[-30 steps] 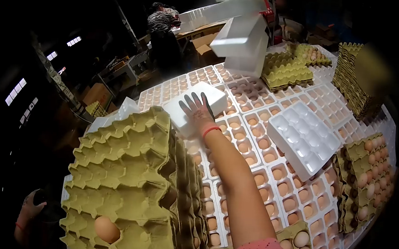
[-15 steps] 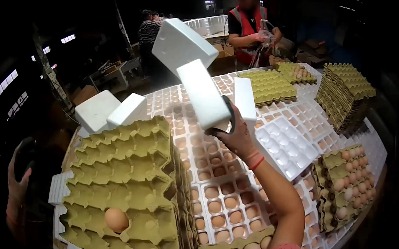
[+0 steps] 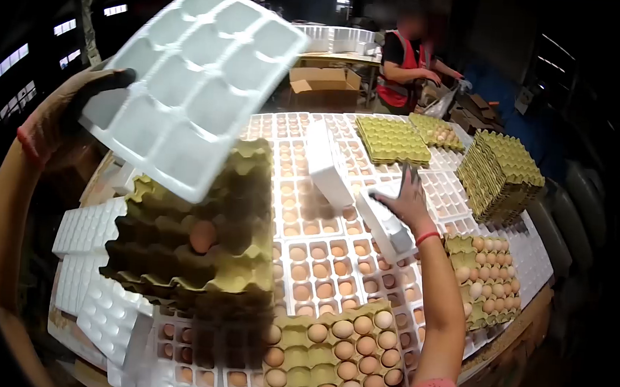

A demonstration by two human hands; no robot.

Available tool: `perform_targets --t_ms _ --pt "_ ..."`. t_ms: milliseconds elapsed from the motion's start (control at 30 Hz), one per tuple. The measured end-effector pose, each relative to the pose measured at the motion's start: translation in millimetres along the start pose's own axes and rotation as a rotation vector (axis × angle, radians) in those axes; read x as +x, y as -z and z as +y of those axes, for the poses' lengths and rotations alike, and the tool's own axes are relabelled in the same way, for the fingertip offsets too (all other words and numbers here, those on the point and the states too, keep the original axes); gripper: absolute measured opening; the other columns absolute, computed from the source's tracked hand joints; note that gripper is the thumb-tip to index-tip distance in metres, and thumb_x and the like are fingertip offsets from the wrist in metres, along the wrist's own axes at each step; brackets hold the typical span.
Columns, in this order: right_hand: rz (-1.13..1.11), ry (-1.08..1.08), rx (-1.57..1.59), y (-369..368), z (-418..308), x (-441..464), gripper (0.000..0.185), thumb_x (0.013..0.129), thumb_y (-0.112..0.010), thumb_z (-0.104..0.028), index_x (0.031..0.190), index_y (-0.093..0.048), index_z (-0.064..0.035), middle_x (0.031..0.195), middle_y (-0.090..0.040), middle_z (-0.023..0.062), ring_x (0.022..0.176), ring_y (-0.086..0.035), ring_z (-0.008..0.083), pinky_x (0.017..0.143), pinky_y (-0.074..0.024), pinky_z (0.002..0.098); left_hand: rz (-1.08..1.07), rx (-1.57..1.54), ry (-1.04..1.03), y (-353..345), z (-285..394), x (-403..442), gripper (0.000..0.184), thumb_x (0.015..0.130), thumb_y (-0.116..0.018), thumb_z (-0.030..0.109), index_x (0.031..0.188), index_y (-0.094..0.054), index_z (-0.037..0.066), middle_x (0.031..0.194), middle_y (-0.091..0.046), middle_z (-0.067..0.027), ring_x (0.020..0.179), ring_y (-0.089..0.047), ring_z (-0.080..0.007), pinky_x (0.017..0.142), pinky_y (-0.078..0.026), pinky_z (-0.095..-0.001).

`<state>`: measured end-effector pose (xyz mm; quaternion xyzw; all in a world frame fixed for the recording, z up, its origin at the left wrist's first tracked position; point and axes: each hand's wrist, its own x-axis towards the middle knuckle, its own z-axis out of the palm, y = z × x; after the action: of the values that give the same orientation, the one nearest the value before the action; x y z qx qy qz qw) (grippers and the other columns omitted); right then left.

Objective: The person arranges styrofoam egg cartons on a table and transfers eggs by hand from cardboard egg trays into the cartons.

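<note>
My left hand [image 3: 81,105] is closed on the edge of a white foam egg tray [image 3: 189,87], raised at the upper left with its square cells toward me. Below it stands a tall stack of olive pulp egg trays [image 3: 266,212] with one brown egg [image 3: 202,236] on top. My right hand [image 3: 407,199], fingers spread, is over a white foam piece [image 3: 383,223]; I cannot tell whether they touch. Another white foam piece [image 3: 329,166] leans just left of that. Foam trays filled with brown eggs [image 3: 319,268] lie beneath.
A part-filled pulp tray of eggs [image 3: 342,359] is at the front, another [image 3: 489,275] at the right. Stacked pulp trays [image 3: 499,177] stand behind it. White foam trays [image 3: 107,316] lie at the left edge. Across the table is a person in a red vest [image 3: 403,64] near a cardboard box [image 3: 324,84].
My left hand has come up from the left edge and now holds a foam tray. My right hand has let go of its white foam piece and moved right. The view has shifted.
</note>
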<state>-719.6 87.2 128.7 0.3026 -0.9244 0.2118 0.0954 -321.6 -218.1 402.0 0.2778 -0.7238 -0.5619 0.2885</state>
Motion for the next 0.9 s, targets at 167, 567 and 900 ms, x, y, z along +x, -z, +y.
perform_targets --t_ms 167,567,900 --pt "-0.304 -0.146 -0.478 -121 74 -58 0.107 0.066 -0.069 -0.069 0.148 -0.027 -0.0144 0.147 -0.029 0.0236 0.135 -0.03 0.0406 0.109 -0.0277 0.048 0.385 0.027 0.037 216 -50 -86 0.048 0.085 -0.068 0.031 0.123 -0.057 0.004 0.102 -0.065 -0.0122 0.09 -0.063 -0.0234 0.079 -0.052 -0.0335" --pt "-0.388 0.418 0.094 -115 -88 8 0.092 0.065 -0.076 -0.031 0.143 -0.033 -0.0074 0.137 -0.044 0.0206 0.127 -0.041 0.0375 0.106 -0.0365 0.0425 1.027 -0.136 0.097 432 -169 -412 0.048 0.086 -0.068 0.03 0.123 -0.056 0.002 0.108 -0.064 -0.0096 0.095 -0.061 -0.0245 0.083 -0.049 -0.0363" --pt "0.802 0.293 0.134 108 -240 -95 0.073 0.089 -0.065 -0.035 0.146 -0.03 -0.0066 0.14 -0.042 0.0219 0.121 -0.049 0.0357 0.098 -0.0413 0.0437 0.931 -0.273 0.441 573 -299 -422 0.049 0.083 -0.072 0.025 0.124 -0.056 0.003 0.111 -0.064 -0.0106 0.096 -0.062 -0.0239 0.083 -0.052 -0.0345"
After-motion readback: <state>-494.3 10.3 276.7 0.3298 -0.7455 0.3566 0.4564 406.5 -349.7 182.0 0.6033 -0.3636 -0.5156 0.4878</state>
